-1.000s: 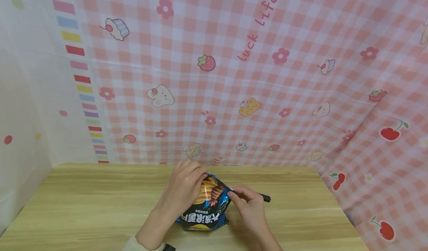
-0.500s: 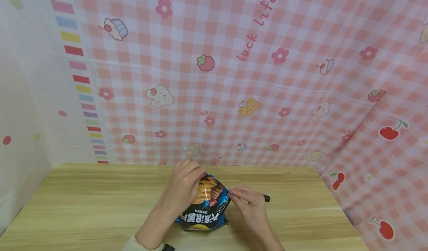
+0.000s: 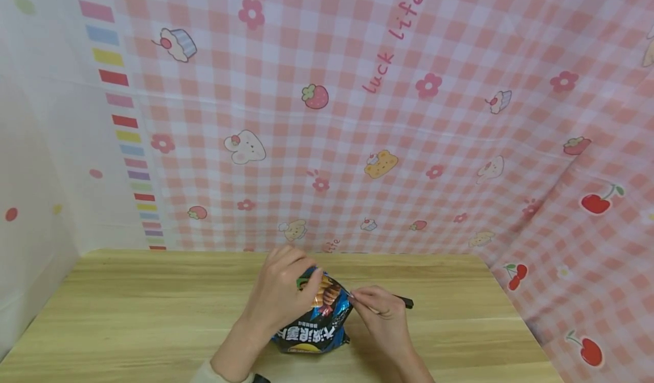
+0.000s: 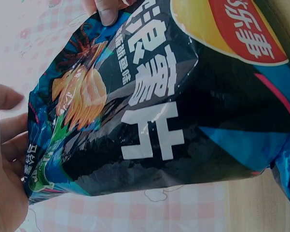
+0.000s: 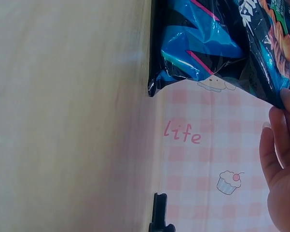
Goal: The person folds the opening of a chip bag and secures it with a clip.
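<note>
A black and blue bag of potato chips stands tilted on the table, its printed front facing me. My left hand is at its upper left corner. The left thumb is raised off the bag, apart from the fingers, which touch the bag's top edge; in the left wrist view this hand shows along the edge, and some fingertips are hidden behind the bag. My right hand pinches the upper right corner between thumb and fingers, as the right wrist view also shows of this hand. The bag looks sealed.
The wooden table runs back to a pink checked cloth hung as a wall. More cloth encloses the right side. A small black object shows just beyond my right hand; its kind is unclear.
My left thumb has come up and away from the fingers, uncovering a green patch of the bag. My right hand keeps its pinch on the corner, barely shifted.
</note>
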`<state>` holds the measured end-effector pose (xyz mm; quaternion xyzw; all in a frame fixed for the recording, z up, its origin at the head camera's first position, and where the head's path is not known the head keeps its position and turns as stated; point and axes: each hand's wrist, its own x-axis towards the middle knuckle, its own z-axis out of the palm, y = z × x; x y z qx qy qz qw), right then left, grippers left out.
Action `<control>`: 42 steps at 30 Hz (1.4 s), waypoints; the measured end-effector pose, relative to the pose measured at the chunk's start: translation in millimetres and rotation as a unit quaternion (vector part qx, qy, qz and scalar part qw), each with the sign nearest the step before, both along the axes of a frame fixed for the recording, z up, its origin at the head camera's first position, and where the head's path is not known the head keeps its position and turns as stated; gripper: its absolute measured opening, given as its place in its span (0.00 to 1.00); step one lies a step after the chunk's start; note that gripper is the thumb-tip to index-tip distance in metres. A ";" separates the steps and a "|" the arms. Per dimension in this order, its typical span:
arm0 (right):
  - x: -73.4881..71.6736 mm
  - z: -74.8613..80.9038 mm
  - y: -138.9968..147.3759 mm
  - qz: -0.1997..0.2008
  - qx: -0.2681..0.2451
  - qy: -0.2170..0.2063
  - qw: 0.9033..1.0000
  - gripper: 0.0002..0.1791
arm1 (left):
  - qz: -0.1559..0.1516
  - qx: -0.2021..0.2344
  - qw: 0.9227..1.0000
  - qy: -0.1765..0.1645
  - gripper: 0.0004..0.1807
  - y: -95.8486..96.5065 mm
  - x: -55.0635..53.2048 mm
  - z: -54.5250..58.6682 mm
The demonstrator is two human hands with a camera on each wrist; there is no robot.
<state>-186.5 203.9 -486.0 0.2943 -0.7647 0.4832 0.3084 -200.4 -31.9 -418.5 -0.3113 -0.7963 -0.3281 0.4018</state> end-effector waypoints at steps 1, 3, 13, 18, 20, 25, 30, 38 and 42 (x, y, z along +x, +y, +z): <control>-0.3 -0.5 0.4 0.002 0.001 0.005 1.000 0.12 | 0.002 0.001 1.000 0.002 0.07 0.8 0.2 0.2; -0.8 -1.0 1.0 0.007 0.001 0.011 1.000 0.12 | 0.005 0.002 1.000 0.009 0.10 2.1 0.2 0.6; 0.1 0.8 0.6 0.006 0.005 0.010 1.000 0.11 | 0.008 -0.003 1.000 0.008 0.07 1.8 0.3 1.1; 1.3 3.1 0.4 0.004 0.006 0.009 1.000 0.12 | 0.007 -0.011 1.000 0.000 0.08 0.7 0.5 1.2; 2.3 4.5 0.2 0.006 0.004 0.003 1.000 0.11 | 0.008 -0.015 1.000 -0.004 0.08 0.5 0.8 1.3; 6.6 7.2 0.7 0.011 0.001 -0.045 0.999 0.10 | 0.007 -0.019 1.000 -0.013 0.08 0.3 1.8 1.5; 10.2 9.0 1.5 0.001 -0.015 -0.111 0.994 0.09 | 0.005 -0.016 1.000 -0.011 0.07 0.3 2.2 0.7; 9.9 13.3 -1.4 -0.031 -0.047 -0.199 0.978 0.08 | 0.001 -0.017 1.000 -0.013 0.06 -0.2 2.1 0.9; 10.3 13.7 -2.4 -0.029 -0.036 -0.228 0.973 0.06 | 0.000 -0.020 1.000 -0.013 0.06 -1.1 1.6 0.7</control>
